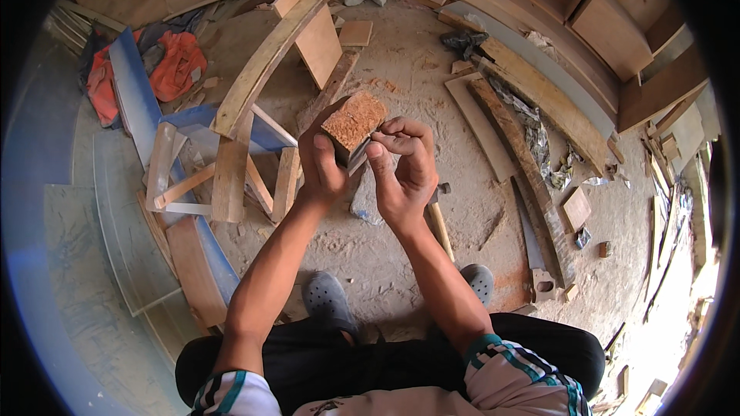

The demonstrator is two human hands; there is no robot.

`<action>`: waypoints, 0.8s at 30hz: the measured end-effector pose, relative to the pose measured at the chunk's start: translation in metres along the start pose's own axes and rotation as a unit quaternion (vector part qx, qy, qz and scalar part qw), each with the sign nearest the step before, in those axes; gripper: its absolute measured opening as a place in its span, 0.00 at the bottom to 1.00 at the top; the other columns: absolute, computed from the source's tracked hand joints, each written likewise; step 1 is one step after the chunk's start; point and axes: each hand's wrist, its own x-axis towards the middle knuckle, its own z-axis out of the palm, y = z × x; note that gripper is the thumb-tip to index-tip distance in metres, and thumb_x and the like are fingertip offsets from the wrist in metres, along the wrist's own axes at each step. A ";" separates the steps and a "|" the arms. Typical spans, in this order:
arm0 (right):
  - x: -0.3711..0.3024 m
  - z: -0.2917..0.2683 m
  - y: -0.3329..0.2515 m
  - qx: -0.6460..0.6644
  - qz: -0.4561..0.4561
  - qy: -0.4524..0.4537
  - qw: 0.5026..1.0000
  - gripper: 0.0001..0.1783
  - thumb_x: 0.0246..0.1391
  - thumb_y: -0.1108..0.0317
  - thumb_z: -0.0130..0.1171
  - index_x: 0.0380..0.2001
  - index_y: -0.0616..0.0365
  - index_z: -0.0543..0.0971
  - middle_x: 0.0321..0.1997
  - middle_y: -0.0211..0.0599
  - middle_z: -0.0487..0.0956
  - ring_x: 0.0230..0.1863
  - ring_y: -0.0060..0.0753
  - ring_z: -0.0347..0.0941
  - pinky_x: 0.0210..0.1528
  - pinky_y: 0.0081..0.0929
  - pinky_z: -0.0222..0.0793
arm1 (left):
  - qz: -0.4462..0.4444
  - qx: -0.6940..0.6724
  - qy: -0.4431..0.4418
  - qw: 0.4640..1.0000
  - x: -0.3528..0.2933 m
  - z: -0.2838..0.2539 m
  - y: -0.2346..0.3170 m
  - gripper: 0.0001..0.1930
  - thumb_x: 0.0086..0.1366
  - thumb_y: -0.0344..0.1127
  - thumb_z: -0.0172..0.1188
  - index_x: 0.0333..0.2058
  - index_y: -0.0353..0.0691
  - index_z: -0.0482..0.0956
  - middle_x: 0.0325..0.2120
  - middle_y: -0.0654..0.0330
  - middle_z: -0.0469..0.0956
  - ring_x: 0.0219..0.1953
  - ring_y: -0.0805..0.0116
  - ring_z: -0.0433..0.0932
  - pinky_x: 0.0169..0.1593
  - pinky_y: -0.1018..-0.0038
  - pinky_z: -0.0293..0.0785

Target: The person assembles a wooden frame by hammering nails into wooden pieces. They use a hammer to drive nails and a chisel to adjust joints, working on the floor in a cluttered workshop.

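Observation:
A short block (354, 119) with a rough, orange-brown top and a dark side is held up in front of me. My left hand (320, 166) is closed round its left side, with the thumb against the near face. At the block's right edge, the thumb and forefinger of my right hand (408, 173) are pinched together. Something thin and greyish shows beside those fingertips, too small and too covered to name. Below the hands, a hammer (441, 223) lies on the floor, partly hidden by my right forearm.
A wooden sawhorse-like stand (266, 62) of planks rises at left, near blue-edged boards (131, 69) and orange cloth (177, 65). Long planks (524, 177) and a handsaw (529, 231) lie at right. Wooden cabinet frames (613, 31) stand at far right. My shoes (327, 296) rest below.

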 end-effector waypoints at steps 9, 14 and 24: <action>0.023 -0.017 -0.007 0.185 0.161 -0.045 0.968 0.10 0.49 0.76 0.70 0.29 0.61 0.76 0.41 0.33 0.72 0.44 0.27 0.71 0.50 0.28 0.67 | 0.047 0.002 0.030 0.998 0.006 0.006 0.002 0.50 0.52 0.73 0.63 0.52 0.25 0.71 0.41 0.53 0.79 0.44 0.66 0.78 0.48 0.69 0.74; 0.027 -0.027 -0.013 0.095 0.162 -0.102 0.977 0.07 0.51 0.72 0.69 0.30 0.61 0.80 0.40 0.35 0.74 0.43 0.28 0.72 0.48 0.27 0.68 | 0.042 -0.006 0.024 0.999 0.009 0.005 0.001 0.49 0.52 0.70 0.66 0.54 0.26 0.70 0.42 0.54 0.79 0.45 0.67 0.78 0.49 0.70 0.74; 0.037 -0.030 -0.024 -0.105 0.038 -0.145 0.983 0.08 0.52 0.72 0.66 0.32 0.61 0.77 0.36 0.40 0.74 0.35 0.39 0.73 0.39 0.31 0.70 | 0.057 0.004 -0.010 0.998 0.014 0.009 0.008 0.43 0.52 0.59 0.73 0.54 0.28 0.71 0.43 0.54 0.79 0.45 0.69 0.78 0.50 0.70 0.75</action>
